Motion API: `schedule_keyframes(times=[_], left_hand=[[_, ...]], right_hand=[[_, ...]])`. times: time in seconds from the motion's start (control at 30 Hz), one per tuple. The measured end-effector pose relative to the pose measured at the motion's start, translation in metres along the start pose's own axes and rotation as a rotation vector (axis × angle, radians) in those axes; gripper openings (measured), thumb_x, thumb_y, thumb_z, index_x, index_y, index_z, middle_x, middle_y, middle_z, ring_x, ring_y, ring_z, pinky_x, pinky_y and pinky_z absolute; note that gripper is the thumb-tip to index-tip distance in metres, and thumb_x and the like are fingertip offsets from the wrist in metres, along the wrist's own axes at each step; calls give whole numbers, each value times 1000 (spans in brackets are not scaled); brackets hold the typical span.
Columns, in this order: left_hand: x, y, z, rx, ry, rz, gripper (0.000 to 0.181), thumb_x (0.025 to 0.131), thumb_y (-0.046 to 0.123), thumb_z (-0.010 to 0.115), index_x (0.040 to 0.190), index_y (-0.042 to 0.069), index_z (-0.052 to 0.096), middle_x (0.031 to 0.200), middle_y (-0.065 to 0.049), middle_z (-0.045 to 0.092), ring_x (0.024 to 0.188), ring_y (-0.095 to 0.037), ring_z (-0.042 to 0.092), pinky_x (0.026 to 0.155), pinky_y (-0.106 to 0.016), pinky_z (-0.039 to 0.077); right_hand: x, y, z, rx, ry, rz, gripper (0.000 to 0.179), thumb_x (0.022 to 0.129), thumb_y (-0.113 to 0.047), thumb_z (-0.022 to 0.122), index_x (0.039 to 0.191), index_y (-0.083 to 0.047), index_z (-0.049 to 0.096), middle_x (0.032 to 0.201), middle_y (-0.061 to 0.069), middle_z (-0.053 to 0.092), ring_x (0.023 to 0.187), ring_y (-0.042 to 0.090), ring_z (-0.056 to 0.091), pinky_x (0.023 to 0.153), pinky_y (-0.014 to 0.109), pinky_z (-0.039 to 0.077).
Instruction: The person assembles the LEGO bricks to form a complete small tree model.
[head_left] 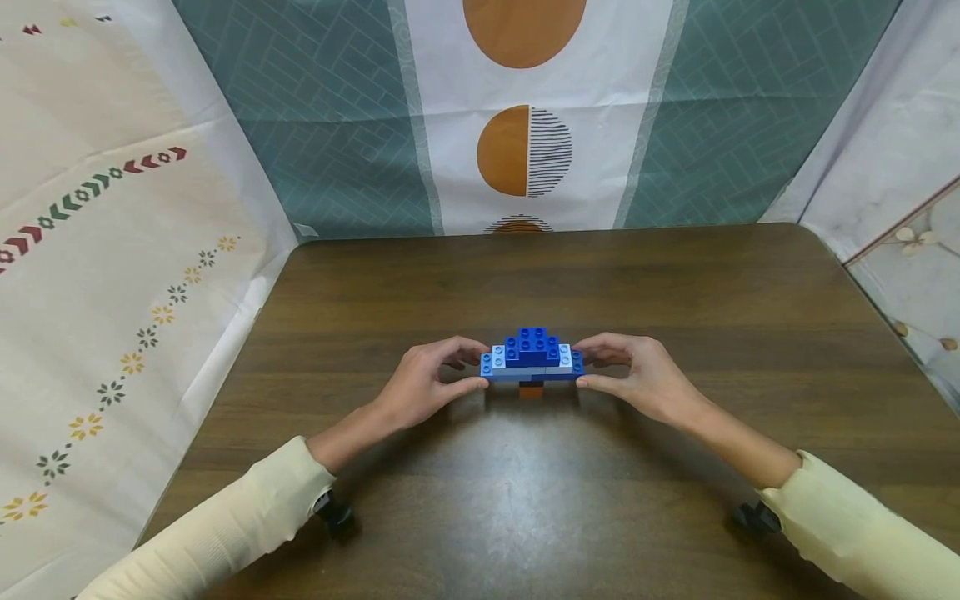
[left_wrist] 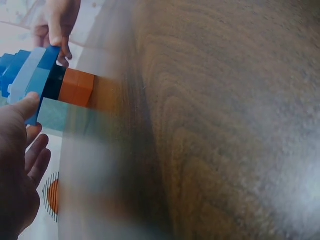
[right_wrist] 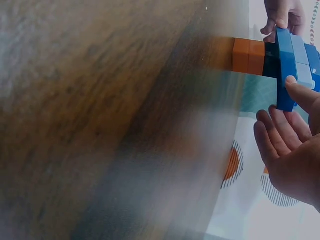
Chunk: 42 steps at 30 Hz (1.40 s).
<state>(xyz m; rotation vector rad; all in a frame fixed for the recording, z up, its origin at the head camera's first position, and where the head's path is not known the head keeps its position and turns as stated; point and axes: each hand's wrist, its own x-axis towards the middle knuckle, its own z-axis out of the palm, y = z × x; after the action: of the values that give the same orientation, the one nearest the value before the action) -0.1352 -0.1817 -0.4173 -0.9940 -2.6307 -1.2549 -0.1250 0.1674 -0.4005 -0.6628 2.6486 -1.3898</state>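
A stepped toy brick build (head_left: 532, 357) stands upright on the table, its tiers of dark blue and pale blue bricks narrowing toward the top. Underneath, a dark brick (left_wrist: 54, 83) and orange bricks (right_wrist: 248, 56) form a narrow stem that meets the tabletop. My left hand (head_left: 429, 382) pinches the left end of the wide bottom tier, thumb in front and index finger behind. At the opposite end, my right hand (head_left: 645, 377) pinches the same tier in a mirrored way. In both wrist views the other fingers extend below the tier, away from the orange stem.
The brown wooden table (head_left: 480, 283) reflects light near its front. Patterned cloths hang around it: a green and white one (head_left: 345, 125) behind, a cream one (head_left: 97, 317) on the left and a pale one (head_left: 900, 167) on the right.
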Motion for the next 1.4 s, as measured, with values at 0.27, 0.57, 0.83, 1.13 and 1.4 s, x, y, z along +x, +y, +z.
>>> schedule_keyframes(times=[0.27,0.57,0.83,1.13,1.4], left_hand=[[2,2,0,5,20,-9,36,95,20,84,127,9,72,120,-4,77,102,-20,75,90,-37,62],[13,0,-3,21,35,-43,38,96,20,83,129,5,72,119,-8,77,98,-20,76,89,-42,63],[29,-3,-6,4,54,-98,38,97,20,81,131,4,73,117,-8,78,99,-19,76,91,-40,62],[42,-16,-5,23,36,-178,38,102,27,75,133,6,74,121,-7,78,100,-18,75,89,-34,62],[53,-30,-1,78,42,-230,38,103,35,74,132,11,77,125,-4,77,112,-20,72,97,-40,59]], right_hand=[[2,-1,0,-1,15,-5,38,91,-12,86,126,-7,73,121,10,75,111,30,73,102,53,56],[13,0,-3,-6,43,17,36,95,-11,82,129,-6,73,123,11,75,110,29,74,100,49,57],[28,2,-6,-14,56,83,40,99,-17,78,136,-3,71,129,15,74,115,32,73,98,47,58],[43,7,-6,-85,54,118,42,104,-24,73,139,0,69,131,20,72,117,38,71,97,52,59],[54,14,-4,-107,53,150,39,105,-25,71,134,1,72,111,16,78,93,33,72,75,39,58]])
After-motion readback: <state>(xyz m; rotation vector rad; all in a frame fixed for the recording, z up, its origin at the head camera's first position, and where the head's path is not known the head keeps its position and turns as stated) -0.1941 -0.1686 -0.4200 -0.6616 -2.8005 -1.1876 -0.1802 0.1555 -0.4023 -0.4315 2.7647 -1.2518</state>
